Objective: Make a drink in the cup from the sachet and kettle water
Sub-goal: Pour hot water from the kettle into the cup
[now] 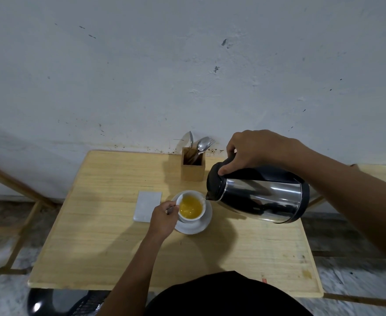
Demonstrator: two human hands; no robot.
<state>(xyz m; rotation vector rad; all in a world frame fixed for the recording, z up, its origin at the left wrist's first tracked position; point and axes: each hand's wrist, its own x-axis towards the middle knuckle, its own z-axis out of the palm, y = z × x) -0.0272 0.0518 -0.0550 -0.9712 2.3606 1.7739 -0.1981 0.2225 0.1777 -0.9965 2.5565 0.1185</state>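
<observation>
A white cup (pixel 190 218) stands on a white saucer (pixel 204 221) in the middle of the wooden table (pixel 109 242); orange-yellow liquid fills much of it. My right hand (pixel 253 150) grips the black handle of a steel kettle (pixel 259 197), tilted left with its spout over the cup's right rim. My left hand (pixel 163 217) rests at the cup's left side, fingers closed on a small metal piece that looks like a spoon handle (pixel 170 210). A flat white rectangle, perhaps the sachet (pixel 147 206), lies left of the saucer.
A wooden holder (pixel 192 167) with spoons and a fork stands at the back of the table, close to the kettle's lid end. The wall rises right behind it. Wooden frame bars and a stone floor lie on both sides.
</observation>
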